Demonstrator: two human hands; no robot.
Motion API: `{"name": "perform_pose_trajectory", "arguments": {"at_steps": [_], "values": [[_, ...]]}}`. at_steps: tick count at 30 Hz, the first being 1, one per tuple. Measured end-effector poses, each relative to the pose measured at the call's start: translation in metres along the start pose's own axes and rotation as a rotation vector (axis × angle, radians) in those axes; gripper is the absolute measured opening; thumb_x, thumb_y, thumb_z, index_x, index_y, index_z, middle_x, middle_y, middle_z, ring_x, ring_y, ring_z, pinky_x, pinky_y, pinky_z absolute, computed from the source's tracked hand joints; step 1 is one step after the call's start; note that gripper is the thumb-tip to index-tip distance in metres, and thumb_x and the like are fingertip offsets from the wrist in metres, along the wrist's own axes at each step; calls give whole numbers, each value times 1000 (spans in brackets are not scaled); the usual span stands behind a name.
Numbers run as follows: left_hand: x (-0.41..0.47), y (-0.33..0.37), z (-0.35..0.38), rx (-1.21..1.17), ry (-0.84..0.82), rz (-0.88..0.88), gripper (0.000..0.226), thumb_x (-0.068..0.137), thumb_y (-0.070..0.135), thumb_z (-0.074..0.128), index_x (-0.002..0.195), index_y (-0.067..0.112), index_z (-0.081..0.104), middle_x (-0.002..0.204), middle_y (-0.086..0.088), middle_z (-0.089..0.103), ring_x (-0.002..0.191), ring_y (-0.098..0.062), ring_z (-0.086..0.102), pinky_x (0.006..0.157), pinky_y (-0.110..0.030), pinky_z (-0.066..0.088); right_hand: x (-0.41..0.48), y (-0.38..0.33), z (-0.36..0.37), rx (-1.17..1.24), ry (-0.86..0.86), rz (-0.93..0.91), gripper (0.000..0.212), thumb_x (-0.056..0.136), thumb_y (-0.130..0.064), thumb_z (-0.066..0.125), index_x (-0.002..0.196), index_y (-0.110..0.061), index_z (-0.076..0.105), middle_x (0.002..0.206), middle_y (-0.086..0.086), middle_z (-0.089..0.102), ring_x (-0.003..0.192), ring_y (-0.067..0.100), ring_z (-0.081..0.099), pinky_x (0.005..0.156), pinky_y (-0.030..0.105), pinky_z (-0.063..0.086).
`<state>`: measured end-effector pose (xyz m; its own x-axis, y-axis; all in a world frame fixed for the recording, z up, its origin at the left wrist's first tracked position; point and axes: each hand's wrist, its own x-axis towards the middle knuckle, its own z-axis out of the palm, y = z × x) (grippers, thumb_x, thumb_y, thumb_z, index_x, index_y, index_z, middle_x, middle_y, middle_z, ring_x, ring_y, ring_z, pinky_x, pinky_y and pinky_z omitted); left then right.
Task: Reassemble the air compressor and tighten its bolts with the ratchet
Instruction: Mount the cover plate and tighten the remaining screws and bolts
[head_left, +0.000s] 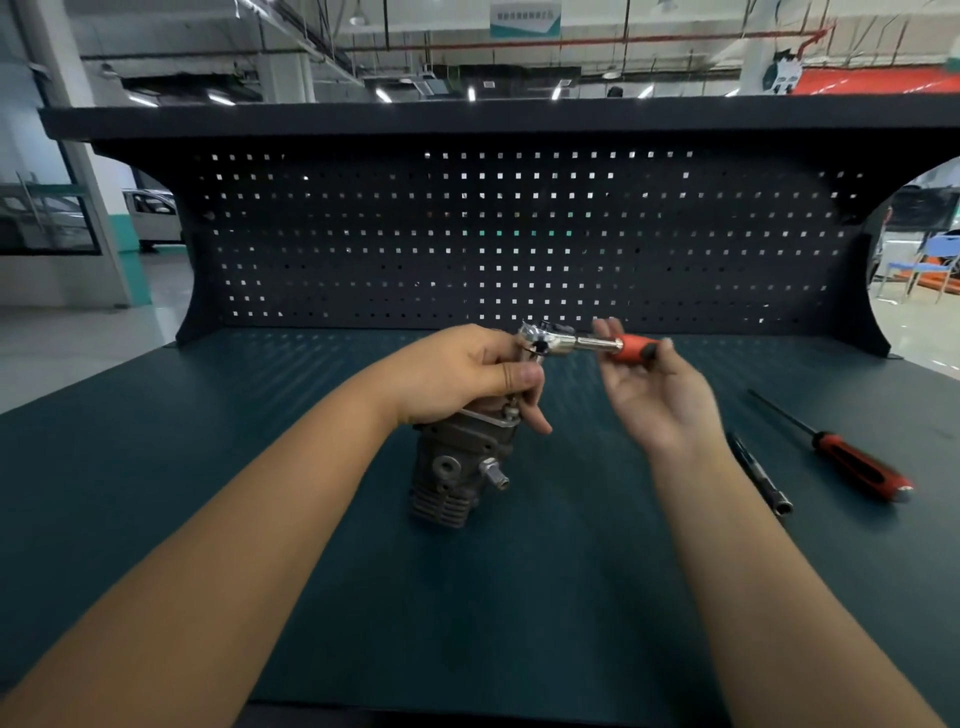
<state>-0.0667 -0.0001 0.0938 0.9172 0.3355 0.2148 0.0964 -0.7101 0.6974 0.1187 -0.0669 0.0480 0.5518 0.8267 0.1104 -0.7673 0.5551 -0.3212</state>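
- The air compressor (457, 473) stands upright on the dark green bench (571, 597), about mid-bench. It is a dull grey cast body with cooling fins low down, a round boss on its near face and a short bright fitting poking out to its right.
- Over the compressor's top I see the left hand (467, 374), fingers curled and thumb pressed in, pinching the drive end under the head of the ratchet (587, 343).
- The ratchet lies roughly level above the compressor, with its chrome head at the left hand and its red and black grip pointing right.
- The right hand (660, 395), up and right of the compressor, hooks its fingers loosely round that grip; it is blurred.
- Right of the compressor a dark extension bar (761, 475) lies flat on the bench.
- Further right lies a red-handled screwdriver (852, 462).
- Behind the compressor rises a black pegboard (519, 234).
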Motion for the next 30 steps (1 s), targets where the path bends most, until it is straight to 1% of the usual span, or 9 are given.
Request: {"name": "perform_pose_trajectory", "arguments": {"at_steps": [3,8,12,14,18,21,23,26,30], "values": [[2,-3,2,14,24,-11,29,91,40,48,86,14,60,85,5,75,109,-31,60,105,-48,38,12,6,8,51,29,54,34,106,-25,29,109,5,44,108,24,60,84,37,65,75,44,52],[-3,-11,-6,2,125,-22,32,93,40,44,84,15,62,83,7,75,101,-4,64,97,-28,41,-40,6,-2,-41,-61,-325,27,102,-27,39,124,-10,39,105,8,67,98,30,70,80,39,56],[-4,-12,-5,12,123,6,43,86,49,47,89,10,64,85,6,75,98,-5,66,94,-31,43,-107,30,-6,-130,-65,-728,7,100,-20,45,105,-17,41,103,8,67,104,35,65,88,42,53],[-1,-11,-1,24,107,14,46,88,47,53,94,3,64,86,4,75,94,-10,68,96,-37,45,-131,45,-2,-182,-83,-915,16,95,-23,56,103,-17,44,102,10,66,105,39,62,88,44,52],[3,-10,5,21,108,31,28,83,43,58,86,18,71,84,3,75,87,-24,70,88,-38,52,-156,88,1,-632,-345,-1269,22,90,-31,63,105,-16,58,109,8,64,111,36,61,96,47,46],[4,-14,8,33,142,16,22,89,31,62,86,11,70,92,-14,72,97,-34,66,91,-53,48,-159,106,-1,-910,-456,-1328,27,93,-28,60,103,-4,55,115,13,60,122,26,56,101,46,43],[5,-17,8,40,157,24,16,89,32,61,83,19,70,89,-4,74,94,-23,68,90,-44,51,-155,104,1,-916,-449,-1335,28,93,-27,60,104,-2,54,115,15,60,121,28,56,102,46,43],[2,-13,1,63,149,48,25,77,47,57,87,27,67,81,16,73,81,2,67,76,-16,50,-149,85,5,-674,-348,-1189,20,90,-26,64,103,-11,58,111,13,64,112,38,60,98,49,46],[0,-20,-10,32,174,13,41,75,51,55,92,14,67,89,11,75,88,-3,69,80,-19,53,-120,42,-2,-289,-181,-777,15,92,-22,44,105,-15,45,100,10,71,104,32,66,85,38,54]]}}
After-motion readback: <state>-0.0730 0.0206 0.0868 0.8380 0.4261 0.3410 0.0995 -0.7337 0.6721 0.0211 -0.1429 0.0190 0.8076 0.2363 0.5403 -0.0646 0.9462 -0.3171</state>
